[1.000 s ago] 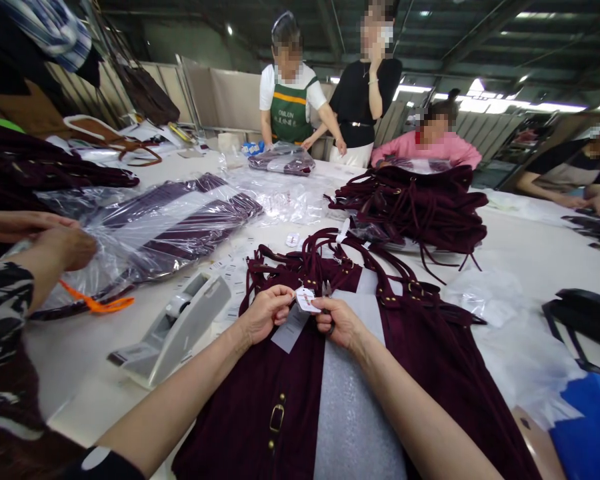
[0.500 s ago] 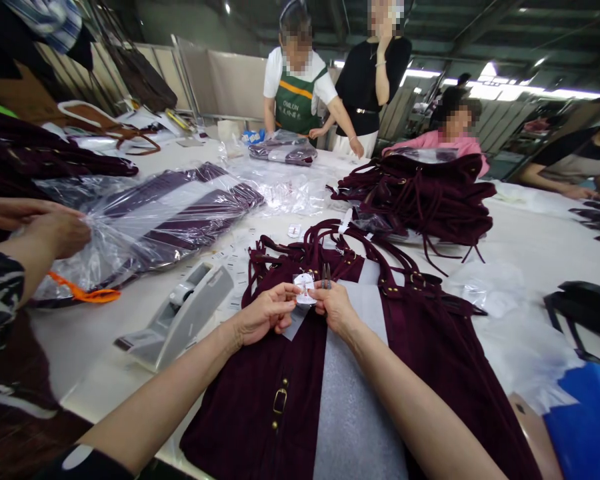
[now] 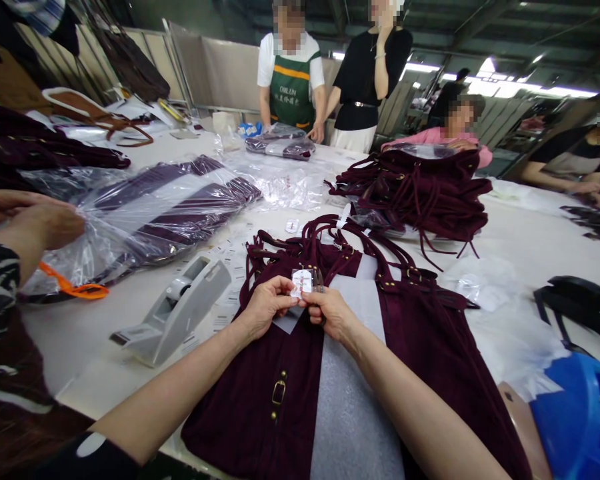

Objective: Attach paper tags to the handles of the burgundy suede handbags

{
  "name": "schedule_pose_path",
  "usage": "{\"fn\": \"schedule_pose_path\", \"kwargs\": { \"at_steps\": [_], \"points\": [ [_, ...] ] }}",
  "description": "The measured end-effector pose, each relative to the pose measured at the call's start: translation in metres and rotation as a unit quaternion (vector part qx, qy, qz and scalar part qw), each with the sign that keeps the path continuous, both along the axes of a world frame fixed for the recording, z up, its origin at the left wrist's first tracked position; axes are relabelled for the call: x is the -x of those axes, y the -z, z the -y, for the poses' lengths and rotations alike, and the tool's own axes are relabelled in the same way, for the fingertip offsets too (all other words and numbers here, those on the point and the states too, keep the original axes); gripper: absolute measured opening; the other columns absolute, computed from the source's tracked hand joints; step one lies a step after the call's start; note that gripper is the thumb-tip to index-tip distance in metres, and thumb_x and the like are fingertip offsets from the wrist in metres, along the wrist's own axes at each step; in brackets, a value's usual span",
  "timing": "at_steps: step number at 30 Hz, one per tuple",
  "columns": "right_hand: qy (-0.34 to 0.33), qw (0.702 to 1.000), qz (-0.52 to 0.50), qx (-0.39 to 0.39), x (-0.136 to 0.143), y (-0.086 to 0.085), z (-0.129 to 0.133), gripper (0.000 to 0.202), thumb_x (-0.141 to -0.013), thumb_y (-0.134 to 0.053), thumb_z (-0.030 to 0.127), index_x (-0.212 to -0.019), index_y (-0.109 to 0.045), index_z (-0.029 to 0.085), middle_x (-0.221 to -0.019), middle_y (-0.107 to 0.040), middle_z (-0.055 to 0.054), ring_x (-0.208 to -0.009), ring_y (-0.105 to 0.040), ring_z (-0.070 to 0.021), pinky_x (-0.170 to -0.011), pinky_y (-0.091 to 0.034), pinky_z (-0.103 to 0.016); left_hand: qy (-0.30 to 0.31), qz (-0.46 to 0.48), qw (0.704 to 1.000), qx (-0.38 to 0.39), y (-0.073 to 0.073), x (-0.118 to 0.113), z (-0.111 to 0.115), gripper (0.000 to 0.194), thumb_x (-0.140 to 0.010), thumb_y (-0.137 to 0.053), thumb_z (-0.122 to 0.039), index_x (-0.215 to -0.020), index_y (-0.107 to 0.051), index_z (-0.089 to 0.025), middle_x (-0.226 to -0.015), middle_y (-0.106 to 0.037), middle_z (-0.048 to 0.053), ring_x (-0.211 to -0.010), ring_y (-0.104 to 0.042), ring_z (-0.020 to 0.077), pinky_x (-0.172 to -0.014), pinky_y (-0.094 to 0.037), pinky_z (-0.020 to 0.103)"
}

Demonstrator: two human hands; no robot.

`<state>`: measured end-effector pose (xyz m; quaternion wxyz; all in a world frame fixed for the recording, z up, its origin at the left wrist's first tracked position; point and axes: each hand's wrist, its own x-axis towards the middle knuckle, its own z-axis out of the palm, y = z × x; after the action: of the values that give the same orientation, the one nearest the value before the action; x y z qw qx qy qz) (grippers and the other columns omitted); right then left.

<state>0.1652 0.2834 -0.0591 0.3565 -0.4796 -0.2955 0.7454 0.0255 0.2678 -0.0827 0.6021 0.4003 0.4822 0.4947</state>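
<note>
Above the burgundy bag (image 3: 260,400) on the table (image 3: 80,333), the left hand (image 3: 265,307) and right hand (image 3: 333,313) each keep a grip pinched together on a small white tag (image 3: 301,283), lifted for easier handling.

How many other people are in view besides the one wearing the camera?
5: green apron and black top standing at the far end, pink top seated, one far right, patterned sleeve at left. More may be hidden.
</note>
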Motion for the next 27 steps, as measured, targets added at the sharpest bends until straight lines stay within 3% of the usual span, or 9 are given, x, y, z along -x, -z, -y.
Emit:
{"fn": "schedule_pose_path", "kwargs": {
  "at_steps": [4, 12, 19, 22, 27],
  "points": [
    [0.03, 0.999, 0.002, -0.024, 0.004, 0.0, -0.003, 0.015, -0.054, -0.059, 0.012, -0.064, -0.048, 0.013, -0.043, -0.053, 0.001, -0.033, -0.028, -0.0005, -0.033, -0.016, -0.013, 0.019, 0.027, 0.999, 0.005, -0.003, 0.001, 0.004, 0.031, -0.059, -0.071, -0.023, -0.082, -0.051, -0.016, -0.065, -0.051, -0.005, -0.041, -0.04, 0.0033, -0.037, -0.027, 0.016],
    [0.062, 0.992, 0.018, -0.106, 0.009, 0.003, -0.009, 0.021, -0.05, -0.067, 0.02, -0.06, -0.05, 0.014, -0.041, -0.051, 0.003, -0.033, -0.032, -0.0024, -0.033, -0.018, -0.015, 0.06, 0.128, 0.987, 0.071, -0.024, 0.004, 0.016, 0.035, -0.06, -0.072, -0.022, -0.087, -0.05, -0.017, -0.076, -0.053, -0.001, -0.044, -0.042, 0.0039, -0.039, -0.026, 0.017],
    [0.058, 0.972, 0.056, -0.219, 0.012, 0.012, -0.018, 0.021, -0.056, -0.065, 0.027, -0.055, -0.049, 0.015, -0.04, -0.045, 0.007, -0.035, -0.031, -0.0028, -0.035, -0.02, -0.017, 0.086, 0.165, 0.98, 0.075, -0.024, 0.005, 0.016, 0.04, -0.059, -0.073, -0.02, -0.096, -0.057, -0.016, -0.085, -0.055, 0.003, -0.052, -0.046, 0.0056, -0.043, -0.029, 0.018],
    [0.054, 0.975, 0.048, -0.211, 0.016, 0.015, -0.019, 0.023, -0.057, -0.066, 0.03, -0.059, -0.049, 0.015, -0.043, -0.046, 0.007, -0.036, -0.031, -0.0032, -0.035, -0.021, -0.017, 0.067, 0.144, 0.986, 0.057, -0.022, 0.003, 0.015, 0.042, -0.06, -0.072, -0.022, -0.1, -0.059, -0.015, -0.088, -0.057, 0.006, -0.058, -0.047, 0.0071, -0.047, -0.031, 0.019],
    [-0.016, 0.987, 0.045, -0.153, 0.021, 0.021, -0.015, 0.027, -0.063, -0.062, 0.039, -0.068, -0.05, 0.016, -0.046, -0.049, 0.005, -0.033, -0.033, -0.0041, -0.032, -0.022, -0.017, 0.031, 0.072, 0.996, 0.035, -0.02, 0.005, 0.01, 0.041, -0.063, -0.069, -0.029, -0.1, -0.061, -0.012, -0.071, -0.059, 0.005, -0.061, -0.048, 0.0105, -0.049, -0.028, 0.02]
  ]
}}
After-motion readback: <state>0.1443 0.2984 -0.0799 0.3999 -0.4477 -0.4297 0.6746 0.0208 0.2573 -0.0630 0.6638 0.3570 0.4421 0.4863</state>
